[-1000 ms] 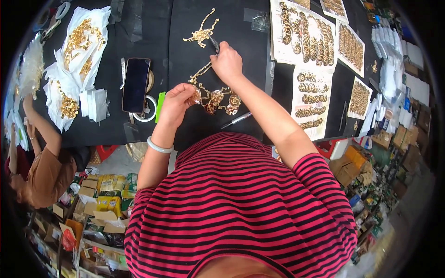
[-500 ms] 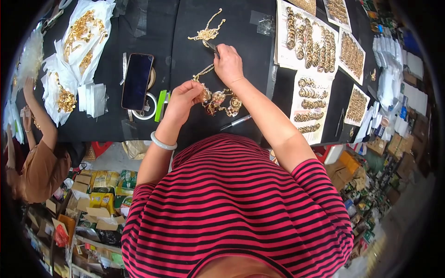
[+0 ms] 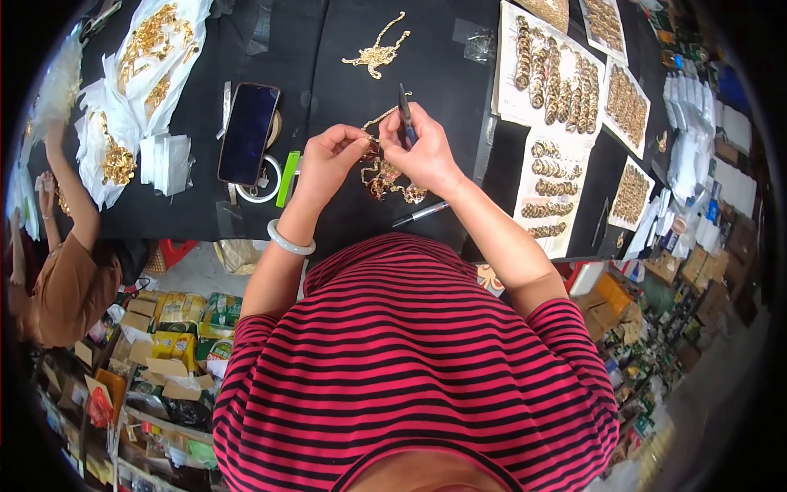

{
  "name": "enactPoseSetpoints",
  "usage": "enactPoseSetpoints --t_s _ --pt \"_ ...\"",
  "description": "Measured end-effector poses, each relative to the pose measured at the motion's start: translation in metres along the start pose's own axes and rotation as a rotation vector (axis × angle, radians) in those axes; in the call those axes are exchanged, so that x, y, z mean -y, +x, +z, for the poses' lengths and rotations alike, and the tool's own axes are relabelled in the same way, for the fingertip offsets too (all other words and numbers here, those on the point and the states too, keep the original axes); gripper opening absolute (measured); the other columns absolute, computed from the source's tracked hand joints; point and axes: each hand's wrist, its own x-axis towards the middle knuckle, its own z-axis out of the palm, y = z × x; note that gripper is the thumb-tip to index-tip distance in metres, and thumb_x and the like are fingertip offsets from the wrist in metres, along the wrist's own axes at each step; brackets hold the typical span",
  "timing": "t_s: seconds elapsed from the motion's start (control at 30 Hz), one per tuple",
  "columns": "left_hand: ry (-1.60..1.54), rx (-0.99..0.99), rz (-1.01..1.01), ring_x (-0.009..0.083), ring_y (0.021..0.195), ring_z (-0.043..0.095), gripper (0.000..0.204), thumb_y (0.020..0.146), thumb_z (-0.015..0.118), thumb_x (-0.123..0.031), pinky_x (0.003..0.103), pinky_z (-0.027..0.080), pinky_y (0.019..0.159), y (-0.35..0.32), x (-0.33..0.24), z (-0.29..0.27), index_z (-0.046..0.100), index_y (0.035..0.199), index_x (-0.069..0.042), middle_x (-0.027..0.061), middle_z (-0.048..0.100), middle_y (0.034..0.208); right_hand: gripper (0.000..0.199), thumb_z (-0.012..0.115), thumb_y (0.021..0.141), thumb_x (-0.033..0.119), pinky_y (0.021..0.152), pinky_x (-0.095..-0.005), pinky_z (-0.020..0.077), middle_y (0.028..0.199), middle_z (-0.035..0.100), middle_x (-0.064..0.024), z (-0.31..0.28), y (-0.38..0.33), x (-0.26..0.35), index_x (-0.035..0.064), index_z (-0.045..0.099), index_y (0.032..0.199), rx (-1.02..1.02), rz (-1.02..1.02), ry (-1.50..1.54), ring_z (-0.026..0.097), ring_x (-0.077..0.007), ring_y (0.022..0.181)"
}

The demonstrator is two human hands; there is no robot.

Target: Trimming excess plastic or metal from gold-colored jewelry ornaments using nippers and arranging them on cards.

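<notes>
My left hand (image 3: 332, 156) pinches one end of a gold chain necklace (image 3: 379, 121) above the black table (image 3: 328, 74). My right hand (image 3: 420, 152) grips a dark-handled tool (image 3: 405, 111) pointing away from me and meets the left hand's fingertips at the chain. A small heap of gold jewellery (image 3: 389, 182) lies under both hands. A pale bangle (image 3: 288, 241) circles my left wrist. Farther up the table rests a loose gold necklace piece (image 3: 375, 51).
A phone (image 3: 247, 133), a tape roll (image 3: 264, 179) and a green marker (image 3: 288, 178) lie to the left; a pen (image 3: 420, 215) sits near the front edge. White sheets of gold rings (image 3: 551, 82) fill the right. Bags of gold pieces (image 3: 143, 57) sit left, beside another person (image 3: 61, 271).
My right hand pulled back from the far side toward the left hand. Both hands now meet at the chain, with the tool raised upright.
</notes>
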Motion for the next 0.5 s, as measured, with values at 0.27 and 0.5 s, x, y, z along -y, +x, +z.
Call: enactPoseSetpoints --t_s 0.27,0.5 --pt "-0.214 0.115 -0.034 0.0071 0.075 0.058 0.008 0.092 0.062 -0.006 0.022 0.046 0.073 -0.005 -0.002 0.005 0.067 0.094 0.0 0.0001 0.065 0.083 0.017 0.065 0.077 0.001 0.065 -0.0257 0.0488 0.073 0.058 -0.0014 -0.003 -0.009 0.005 0.0032 0.052 0.087 -0.044 -0.028 0.014 0.057 -0.009 0.065" --pt "-0.25 0.13 -0.03 0.0071 0.076 0.057 0.007 0.092 0.062 -0.005 0.022 0.045 0.073 -0.013 -0.005 0.01 0.067 0.093 0.0 0.0001 0.064 0.083 0.02 0.064 0.079 -0.004 0.064 -0.0217 0.0455 0.084 0.06 0.0017 -0.004 -0.013 0.005 0.0061 0.05 0.089 0.016 -0.045 -0.024 0.053 -0.0032 0.07"
